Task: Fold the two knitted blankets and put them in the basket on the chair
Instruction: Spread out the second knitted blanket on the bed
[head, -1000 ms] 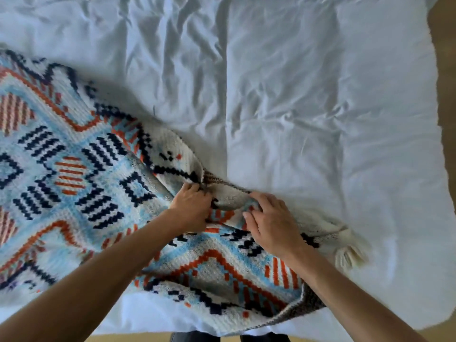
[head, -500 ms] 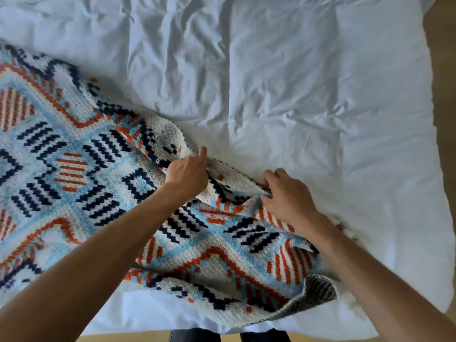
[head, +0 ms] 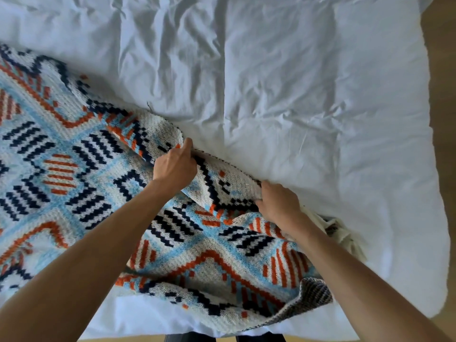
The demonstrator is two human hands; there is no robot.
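One knitted blanket, patterned in blue, orange and navy, lies spread over the left and near part of a white duvet. Both hands grip its far edge, a little apart: the left hand further along, the right hand near the tasselled corner. This looks like the first fold starting. Next, that edge needs lifting and carrying across evenly. No basket shows.

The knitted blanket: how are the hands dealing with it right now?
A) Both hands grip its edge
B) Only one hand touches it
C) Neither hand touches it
A: the left hand and the right hand each grip the far edge of the knitted blanket, which lies on the white bedding.
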